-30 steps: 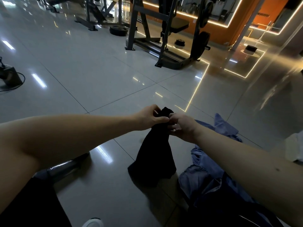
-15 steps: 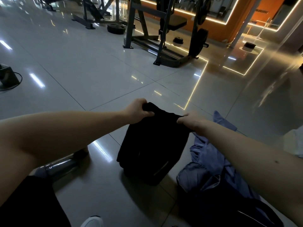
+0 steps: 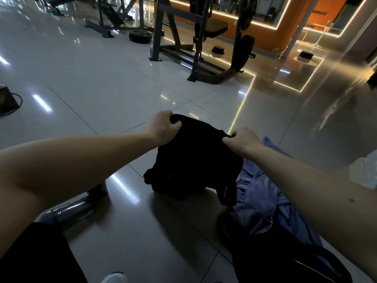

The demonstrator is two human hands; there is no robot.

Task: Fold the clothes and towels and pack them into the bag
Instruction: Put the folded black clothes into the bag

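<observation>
A black garment [image 3: 195,160] hangs spread between my two hands above the shiny tiled floor. My left hand [image 3: 163,125] grips its upper left corner with curled fingers. My right hand [image 3: 240,141] pinches the upper right corner. The cloth's lower edge droops to the floor. A crumpled blue garment [image 3: 263,197] lies on the floor just right of it, under my right forearm. A dark bag [image 3: 285,260] with a thin white stripe sits at the lower right, partly hidden by my arm.
A weight rack [image 3: 204,48] with plates stands ahead on the floor. A chrome bench leg [image 3: 77,207] lies at lower left. A white cloth [image 3: 365,170] is at the right edge. A dark box with a cable [image 3: 8,101] sits far left.
My hands started together at the bunched top of the black garment, then drew apart, spreading it wide between them. The view also shifted slightly.
</observation>
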